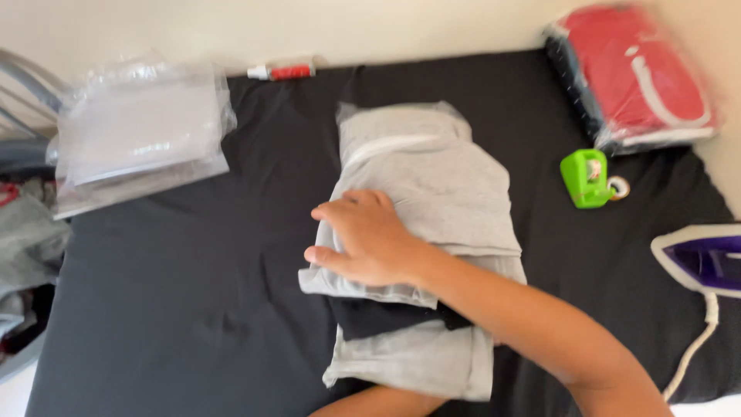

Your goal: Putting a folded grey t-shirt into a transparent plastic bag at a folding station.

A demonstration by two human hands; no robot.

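The right hand (369, 238) lies flat, fingers spread and pressing down, on a folded grey garment (432, 193) in the middle of a black-covered worktop (193, 293). The hand covers the garment's left near part; the far end sits inside a clear plastic bag (401, 116). A dark cloth (386, 315) shows between the grey layers near the wrist. The left hand is hidden: only a forearm (378, 403) enters at the near edge, under the garment, so its grip cannot be told. Far left lies a stack of clear bags (139, 131); far right, a bagged red garment (633, 69), a green tape dispenser (584, 179) and a purple iron (706, 259), cut off by the frame.
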